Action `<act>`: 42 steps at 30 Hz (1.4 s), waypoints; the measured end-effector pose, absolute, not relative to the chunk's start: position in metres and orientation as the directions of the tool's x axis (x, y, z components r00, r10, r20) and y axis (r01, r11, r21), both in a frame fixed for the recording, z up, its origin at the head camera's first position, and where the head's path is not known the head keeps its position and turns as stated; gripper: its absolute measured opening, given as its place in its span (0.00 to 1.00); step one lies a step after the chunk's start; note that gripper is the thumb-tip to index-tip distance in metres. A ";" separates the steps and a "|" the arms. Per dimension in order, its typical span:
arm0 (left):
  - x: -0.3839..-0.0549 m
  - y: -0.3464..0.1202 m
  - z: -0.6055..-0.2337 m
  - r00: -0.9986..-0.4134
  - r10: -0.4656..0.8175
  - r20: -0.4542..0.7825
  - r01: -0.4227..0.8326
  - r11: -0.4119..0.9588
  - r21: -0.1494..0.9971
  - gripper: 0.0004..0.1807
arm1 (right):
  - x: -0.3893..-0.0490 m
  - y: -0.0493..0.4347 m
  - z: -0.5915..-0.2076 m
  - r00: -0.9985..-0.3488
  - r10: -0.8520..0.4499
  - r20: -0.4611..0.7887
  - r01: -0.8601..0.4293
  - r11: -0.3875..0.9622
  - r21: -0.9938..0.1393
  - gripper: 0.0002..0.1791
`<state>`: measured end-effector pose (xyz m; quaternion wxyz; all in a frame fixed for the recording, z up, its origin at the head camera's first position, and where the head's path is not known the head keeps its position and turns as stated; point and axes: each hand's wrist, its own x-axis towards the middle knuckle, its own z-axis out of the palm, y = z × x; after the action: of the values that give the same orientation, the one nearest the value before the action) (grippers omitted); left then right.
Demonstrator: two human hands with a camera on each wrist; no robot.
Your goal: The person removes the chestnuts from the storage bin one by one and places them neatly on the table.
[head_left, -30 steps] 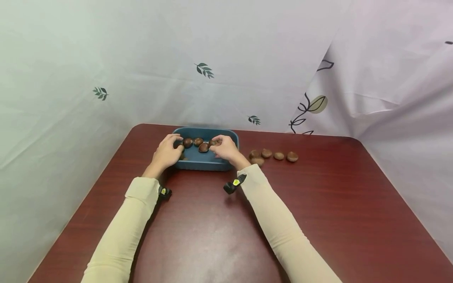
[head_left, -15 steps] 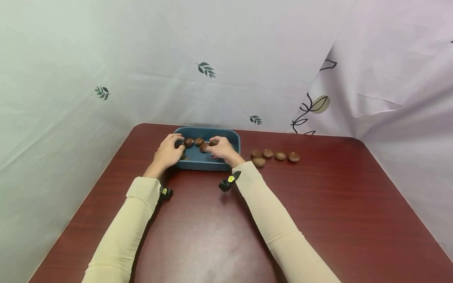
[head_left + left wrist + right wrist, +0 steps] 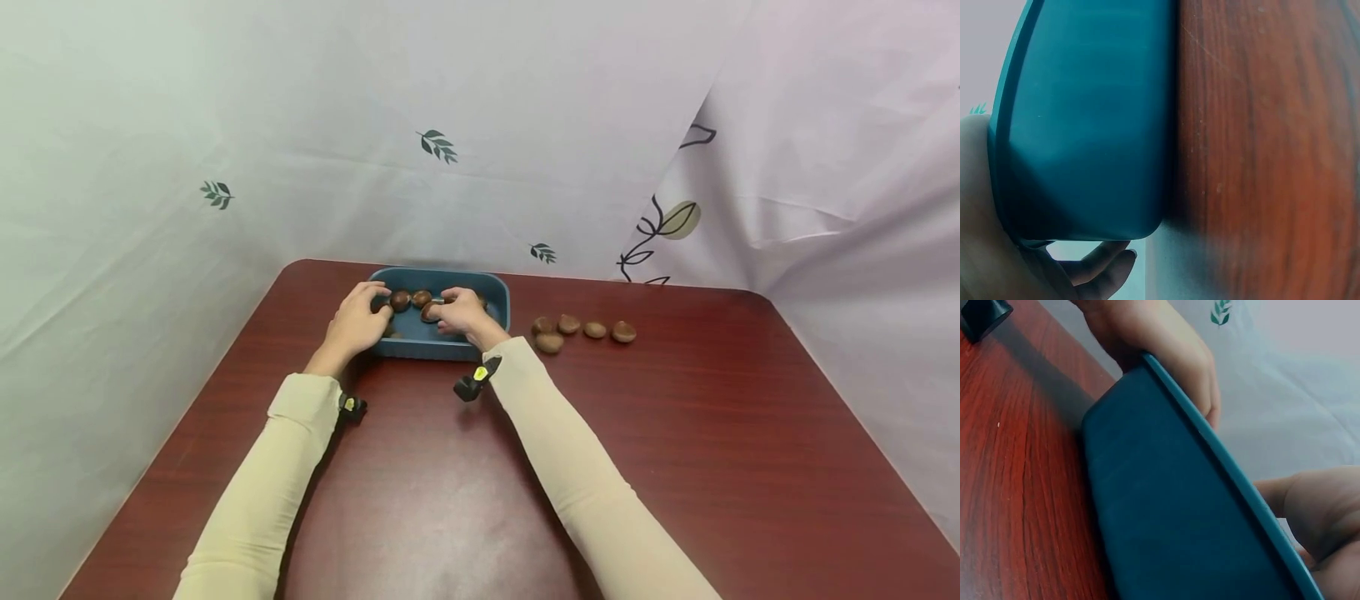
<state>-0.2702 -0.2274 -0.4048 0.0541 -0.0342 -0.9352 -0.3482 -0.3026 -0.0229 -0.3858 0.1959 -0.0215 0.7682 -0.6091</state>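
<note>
A blue plastic tray (image 3: 408,348) with several brown chestnuts (image 3: 401,301) in it stands near the table's back edge. My left hand (image 3: 358,321) holds the tray's left end, thumb over the rim on the inner side. In the left wrist view its fingers (image 3: 1110,269) show beyond the tray's end. My right hand (image 3: 461,315) reaches over the front rim into the tray. Its thumb lies right at a chestnut (image 3: 428,312), with the fingers spread apart from it farther back. In the right wrist view the tray wall (image 3: 1166,506) hides most of its fingertips.
Right of the tray, several more chestnuts (image 3: 568,324) lie on the red-brown wooden table (image 3: 675,433). A pale cloth (image 3: 337,125) with leaf prints hangs behind the table and along its sides. A black wrist camera (image 3: 468,388) sits below my right hand.
My right hand has shifted left inside the tray, uncovering a chestnut to its right and coming to the middle chestnut. The left hand has stayed on the tray's end.
</note>
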 end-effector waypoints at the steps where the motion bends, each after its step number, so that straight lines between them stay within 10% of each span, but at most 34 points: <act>1: -0.270 -0.227 -0.404 -0.992 0.027 0.125 0.102 0.753 0.650 0.24 | -0.303 -0.024 -0.386 -0.923 -0.269 -0.273 0.201 0.267 -0.943 0.32; 26: -0.270 -0.225 -0.405 -0.992 0.024 0.128 0.102 0.753 0.650 0.23 | -0.307 -0.040 -0.393 -0.972 -0.168 -0.165 0.016 0.654 -0.756 0.09; 42: -0.271 -0.226 -0.407 -0.991 0.025 0.131 0.104 0.758 0.644 0.23 | -0.306 -0.037 -0.392 -0.965 -0.201 -0.168 0.035 0.535 -0.844 0.06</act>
<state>-0.2712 -0.2260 -0.4067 0.0575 -0.0345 -0.9357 -0.3465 -0.3063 -0.0367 -0.3923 0.1231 -0.0479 0.8675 -0.4795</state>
